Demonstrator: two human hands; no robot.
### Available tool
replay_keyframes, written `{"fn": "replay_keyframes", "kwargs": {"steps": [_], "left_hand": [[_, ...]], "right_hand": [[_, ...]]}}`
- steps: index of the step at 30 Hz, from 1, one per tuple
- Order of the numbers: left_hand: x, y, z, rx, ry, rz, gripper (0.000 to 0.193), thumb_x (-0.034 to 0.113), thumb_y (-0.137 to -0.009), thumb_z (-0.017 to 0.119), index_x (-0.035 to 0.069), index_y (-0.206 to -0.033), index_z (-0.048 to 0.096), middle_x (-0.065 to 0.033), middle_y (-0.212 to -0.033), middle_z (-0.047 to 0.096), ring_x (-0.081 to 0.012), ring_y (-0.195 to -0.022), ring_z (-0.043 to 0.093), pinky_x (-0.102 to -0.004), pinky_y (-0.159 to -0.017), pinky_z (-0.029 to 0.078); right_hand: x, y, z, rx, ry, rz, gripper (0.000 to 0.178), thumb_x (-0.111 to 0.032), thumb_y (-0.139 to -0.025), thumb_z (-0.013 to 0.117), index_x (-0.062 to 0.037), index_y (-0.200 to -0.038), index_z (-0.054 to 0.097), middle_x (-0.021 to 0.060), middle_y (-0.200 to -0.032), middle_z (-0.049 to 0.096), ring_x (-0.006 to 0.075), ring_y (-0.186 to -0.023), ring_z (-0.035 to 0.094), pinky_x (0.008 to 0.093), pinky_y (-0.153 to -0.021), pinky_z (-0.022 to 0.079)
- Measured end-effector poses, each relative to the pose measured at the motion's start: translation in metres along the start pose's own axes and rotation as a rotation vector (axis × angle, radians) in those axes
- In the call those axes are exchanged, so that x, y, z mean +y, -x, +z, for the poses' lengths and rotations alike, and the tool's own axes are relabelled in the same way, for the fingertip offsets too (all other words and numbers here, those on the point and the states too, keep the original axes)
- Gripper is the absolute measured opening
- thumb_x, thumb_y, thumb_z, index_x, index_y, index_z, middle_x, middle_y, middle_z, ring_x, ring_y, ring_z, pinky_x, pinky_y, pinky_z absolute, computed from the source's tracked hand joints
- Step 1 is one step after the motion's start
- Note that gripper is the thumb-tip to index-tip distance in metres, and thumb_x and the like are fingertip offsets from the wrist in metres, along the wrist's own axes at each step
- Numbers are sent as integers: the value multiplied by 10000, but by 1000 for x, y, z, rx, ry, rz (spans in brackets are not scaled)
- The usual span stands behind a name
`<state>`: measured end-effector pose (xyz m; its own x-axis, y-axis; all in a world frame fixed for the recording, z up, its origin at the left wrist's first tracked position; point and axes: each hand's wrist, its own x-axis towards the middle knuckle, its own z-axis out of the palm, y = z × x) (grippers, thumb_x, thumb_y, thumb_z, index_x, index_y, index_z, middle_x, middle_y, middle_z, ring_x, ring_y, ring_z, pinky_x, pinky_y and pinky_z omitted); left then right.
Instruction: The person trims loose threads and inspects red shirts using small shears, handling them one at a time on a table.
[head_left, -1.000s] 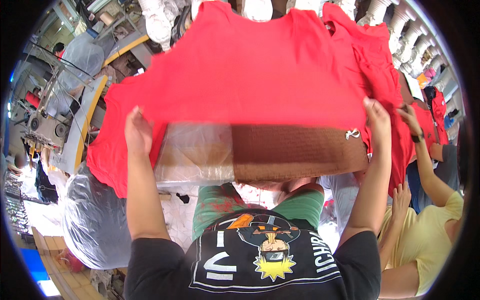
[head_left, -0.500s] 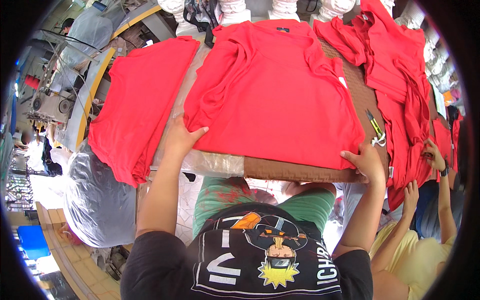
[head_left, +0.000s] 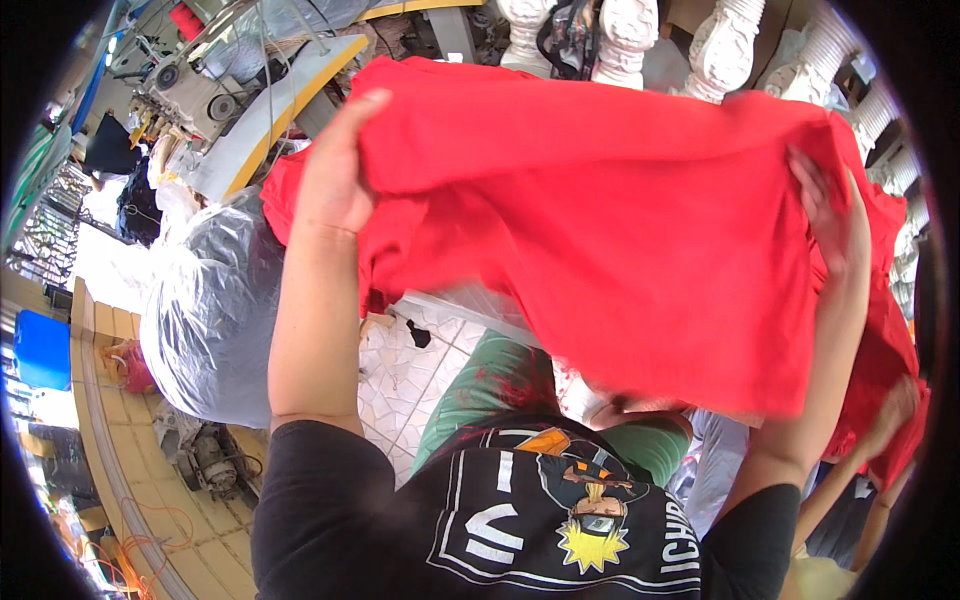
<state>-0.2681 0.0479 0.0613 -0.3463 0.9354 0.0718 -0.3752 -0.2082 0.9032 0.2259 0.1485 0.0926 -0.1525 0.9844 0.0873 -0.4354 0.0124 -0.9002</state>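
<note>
A red shirt (head_left: 600,240) is lifted off the table and spread between my two hands, its lower edge hanging towards my lap. My left hand (head_left: 342,165) grips its left end, thumb up along the cloth and fingers partly hidden by it. At the far right end, my right hand (head_left: 832,215) holds the cloth, with some fingers showing against it and slightly blurred. The raised shirt hides most of the table. Another piece of red cloth (head_left: 282,195) pokes out beyond my left wrist.
On the right, a co-worker's hand (head_left: 888,415) is at more red cloth (head_left: 880,350). A large plastic-wrapped bundle (head_left: 215,310) stands left of me. Behind it are a sewing machine (head_left: 195,95) and a yellow-edged table (head_left: 300,110). White balusters (head_left: 625,40) line the far side.
The shirt that lay flat on the table has been raised and folded over in the air by both hands. My hands moved up and farther apart. The view has shifted left.
</note>
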Motion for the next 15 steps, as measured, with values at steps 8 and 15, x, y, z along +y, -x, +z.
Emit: {"fn": "replay_keyframes", "kwargs": {"steps": [8,15], "left_hand": [[75,24,-68,373,-61,633,440,252,-899,607,-47,-1214,537,-167,-1213,604,-263,-1117,602,-401,-959,486],[-16,63,-146,39,-1693,-425,462,362,-874,660,-26,-1123,630,-208,-976,682,-282,-973,671,-406,-850,510]], "right_hand": [[38,-108,189,-58,-23,-149,326,-335,-945,552,-32,-1061,591,89,-970,626,185,-869,595,301,-827,492],[121,-82,99,-187,607,1,338,-290,-960,548,-73,-1214,597,48,-1184,645,119,-1003,625,260,-827,474]]}}
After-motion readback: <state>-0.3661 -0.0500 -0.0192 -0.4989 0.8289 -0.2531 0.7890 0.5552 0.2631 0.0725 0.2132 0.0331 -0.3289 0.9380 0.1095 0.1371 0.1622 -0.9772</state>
